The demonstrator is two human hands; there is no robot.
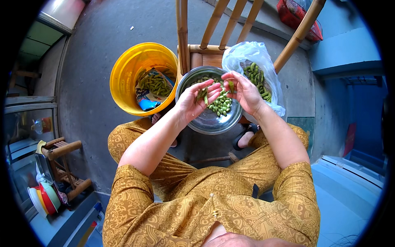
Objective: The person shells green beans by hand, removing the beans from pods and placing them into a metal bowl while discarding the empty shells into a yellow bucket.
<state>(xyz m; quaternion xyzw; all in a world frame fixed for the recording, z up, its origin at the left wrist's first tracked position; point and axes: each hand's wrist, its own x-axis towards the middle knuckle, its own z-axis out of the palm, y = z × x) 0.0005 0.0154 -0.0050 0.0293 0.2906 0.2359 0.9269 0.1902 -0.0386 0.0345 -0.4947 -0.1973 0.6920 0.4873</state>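
My left hand [195, 100], palm up with curled fingers, holds several green bean pods [202, 94] over the left side of a steel bowl [213, 131]. Over the bowl's right side is my right hand [243, 89], with a bean pod [231, 86] held at its fingers. Shelled green beans [221, 105] lie in the bowl, partly hidden by both hands. A white plastic bag [274, 74] of whole pods [256, 77] sits right of the bowl, close to my right hand. Both bag and bowl rest on a bamboo chair [196, 60].
A yellow bucket [115, 83] holding pods and wrappers stands left of the chair. Bamboo slats [213, 23] of the chair's back rise beyond the bowl. A small bamboo stool [66, 150] stands at far left, and a red basket [293, 15] lies at upper right.
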